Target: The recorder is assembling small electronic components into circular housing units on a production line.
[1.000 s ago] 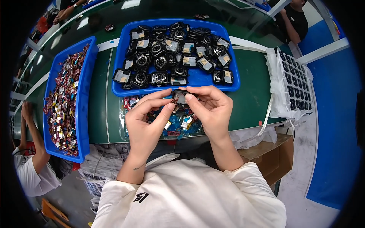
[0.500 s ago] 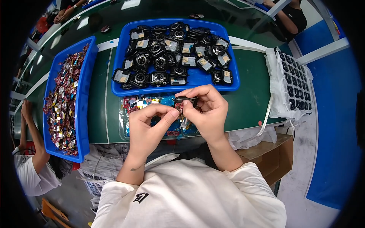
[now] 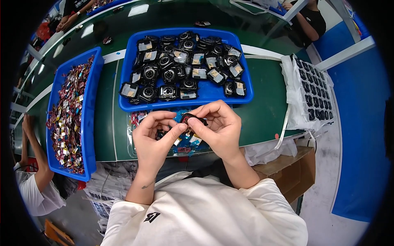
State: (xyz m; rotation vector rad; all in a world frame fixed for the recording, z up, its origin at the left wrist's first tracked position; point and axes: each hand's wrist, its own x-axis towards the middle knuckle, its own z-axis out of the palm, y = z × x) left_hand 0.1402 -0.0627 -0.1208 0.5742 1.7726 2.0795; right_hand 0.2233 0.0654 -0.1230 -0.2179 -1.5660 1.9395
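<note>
In front of my chest, above the near edge of the table, my right hand (image 3: pixel 221 129) grips a small black watch case (image 3: pixel 199 119) tilted between thumb and fingers. A small red circuit board (image 3: pixel 186 117) shows at the case's left side, with its lower part hidden by fingertips. My left hand (image 3: pixel 154 133) is closed, its thumb and forefinger pinched at the board's lower edge. Below the hands lies a clear tray (image 3: pixel 130 137) of red boards, silver battery-like pieces and blue film, partly covered by my hands.
Just beyond stands a blue tray (image 3: pixel 213 89) heaped with black watch cases. A long blue bin (image 3: pixel 97 78) of red boards is at left. Foam trays of dark parts (image 3: pixel 314 92) sit at right, above a cardboard box (image 3: pixel 303 164). Co-workers' arms (image 3: pixel 36 149) show at left and beyond.
The watch case has tilted and come slightly lower and left in my right hand. The red board now sits closer against the case. My left fingers have shifted slightly.
</note>
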